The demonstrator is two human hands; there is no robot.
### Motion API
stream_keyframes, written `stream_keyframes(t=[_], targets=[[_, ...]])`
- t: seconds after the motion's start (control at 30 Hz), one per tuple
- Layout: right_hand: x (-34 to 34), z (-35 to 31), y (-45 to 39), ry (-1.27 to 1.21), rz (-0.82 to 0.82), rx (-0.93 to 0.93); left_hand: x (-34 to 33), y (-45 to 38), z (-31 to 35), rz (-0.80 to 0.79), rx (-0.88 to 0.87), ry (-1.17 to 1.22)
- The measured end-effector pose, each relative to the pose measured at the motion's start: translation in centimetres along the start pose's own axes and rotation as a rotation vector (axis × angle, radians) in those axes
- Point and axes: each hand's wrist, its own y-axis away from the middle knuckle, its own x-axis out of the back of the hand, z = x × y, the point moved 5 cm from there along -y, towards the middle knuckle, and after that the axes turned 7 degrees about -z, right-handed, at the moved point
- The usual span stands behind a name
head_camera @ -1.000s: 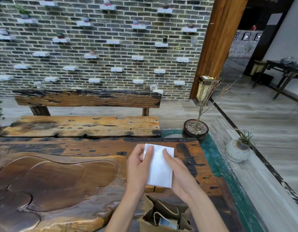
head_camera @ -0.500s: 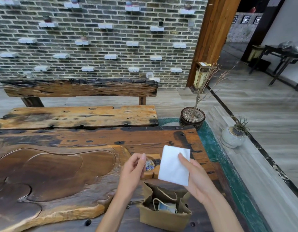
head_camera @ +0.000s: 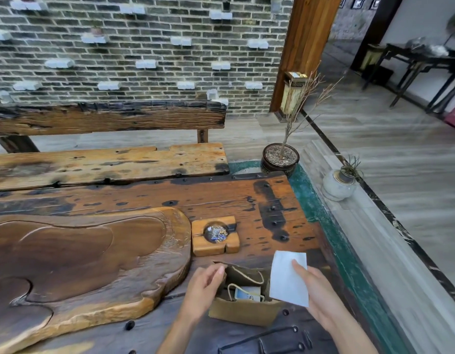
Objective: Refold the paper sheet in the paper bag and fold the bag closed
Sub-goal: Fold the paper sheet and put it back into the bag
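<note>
A small brown paper bag (head_camera: 243,312) stands open on the dark wooden table (head_camera: 246,195), its rope handles hanging inside over a small card. My right hand (head_camera: 317,292) holds a folded white paper sheet (head_camera: 287,277) upright just right of the bag's mouth, thumb on its front. My left hand (head_camera: 204,287) rests at the bag's left rim, its fingertips pinching the top edge.
A square wooden ashtray (head_camera: 215,236) with foil in its hollow sits just behind the bag. A large carved wooden tea tray (head_camera: 80,264) fills the left. A bench (head_camera: 106,162) lies beyond the table. A potted twig (head_camera: 280,157) and white jar (head_camera: 338,185) stand right.
The left hand let go of the sheet and dropped to the bag's left rim. The right hand carried the sheet down and right, beside the bag. The view tilted down.
</note>
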Motion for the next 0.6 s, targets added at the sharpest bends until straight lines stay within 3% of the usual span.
stream_keyframes(t=[0.2, 0.4, 0.6], targets=[[-1.3, -0.1, 0.8, 0.160, -0.013, -0.022, -1.0, -0.6, -0.8, -0.042, 0.000, -0.088], [-2.3, 0.9, 0.0, 0.286, -0.055, -0.067, -0.7, -0.5, -1.9, 0.010, 0.077, 0.079], [-2.9, 2.3, -0.9, 0.281, -0.100, -0.121, -0.3, -0.1, -2.5, 0.005, 0.095, 0.086]])
